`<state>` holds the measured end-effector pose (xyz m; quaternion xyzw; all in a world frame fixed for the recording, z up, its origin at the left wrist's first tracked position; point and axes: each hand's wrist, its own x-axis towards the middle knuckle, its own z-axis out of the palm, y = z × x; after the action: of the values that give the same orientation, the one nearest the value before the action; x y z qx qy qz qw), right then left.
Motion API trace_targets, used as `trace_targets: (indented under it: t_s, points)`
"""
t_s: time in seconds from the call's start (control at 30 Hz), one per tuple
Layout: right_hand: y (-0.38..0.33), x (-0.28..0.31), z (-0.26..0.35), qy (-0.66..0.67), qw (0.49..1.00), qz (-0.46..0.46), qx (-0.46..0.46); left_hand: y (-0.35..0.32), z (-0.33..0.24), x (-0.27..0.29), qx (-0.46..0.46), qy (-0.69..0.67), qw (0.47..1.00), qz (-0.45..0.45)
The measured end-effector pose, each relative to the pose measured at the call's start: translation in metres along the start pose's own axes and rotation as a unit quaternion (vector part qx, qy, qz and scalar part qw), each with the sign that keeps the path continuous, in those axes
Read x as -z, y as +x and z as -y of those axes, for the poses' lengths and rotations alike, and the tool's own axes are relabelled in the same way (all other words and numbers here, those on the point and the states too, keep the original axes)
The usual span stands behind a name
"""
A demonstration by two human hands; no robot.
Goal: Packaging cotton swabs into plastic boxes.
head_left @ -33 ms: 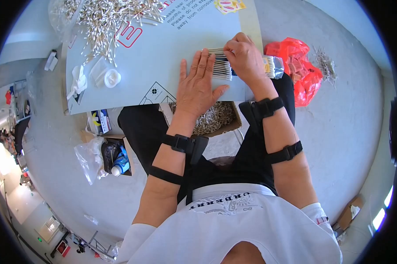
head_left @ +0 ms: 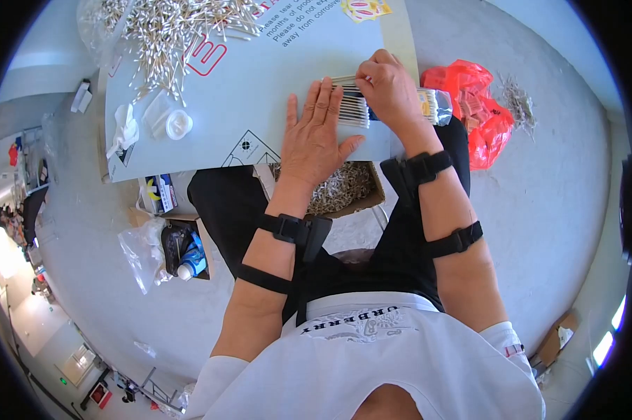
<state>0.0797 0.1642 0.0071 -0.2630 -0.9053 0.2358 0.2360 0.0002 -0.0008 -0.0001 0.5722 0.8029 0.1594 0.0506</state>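
Observation:
A row of cotton swabs [head_left: 353, 110] lies side by side on the pale printed board [head_left: 274, 84]. My left hand [head_left: 314, 133] rests flat on the board, palm down, its fingertips over the left ends of the swabs. At the row's upper right, my right hand [head_left: 393, 94] is closed in a pinch on the end of a cotton swab; the fingers partly hide it. Just beyond that hand, at the board's right edge, is a clear pack of cotton swabs [head_left: 433, 105] with a yellow label. A big loose heap of cotton swabs [head_left: 165, 49] covers the far left.
A round white plastic lid or cup [head_left: 179, 124] and a crumpled white tissue [head_left: 124, 128] sit at the board's left. Below the near edge is a cardboard box [head_left: 351, 189] full of swabs. A red plastic bag [head_left: 480, 115] lies right, beside scattered sticks [head_left: 517, 103].
My right hand and forearm have shifted very slightly; the left hand stays in place.

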Motion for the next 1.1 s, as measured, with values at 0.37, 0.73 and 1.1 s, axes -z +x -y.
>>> trace_targets:
  t_s: [0.37, 0.73, 1.1]
  points:
    - [0.062, -0.026, -0.029, -0.044, 0.998, -0.005, 0.050, 0.003, -0.003, 0.000, -0.006, 0.020, 1.000, 0.002]
    - [-0.022, 0.032, -0.001, -0.063, 0.982, 0.121, 0.128, 0.000, 0.004, -0.002, -0.006, 0.015, 1.000, -0.006]
    - [-0.043, 0.030, -0.007, -0.142, 0.974, 0.089, 0.151, 0.002, 0.000, 0.000, -0.002, 0.004, 1.000, 0.009]
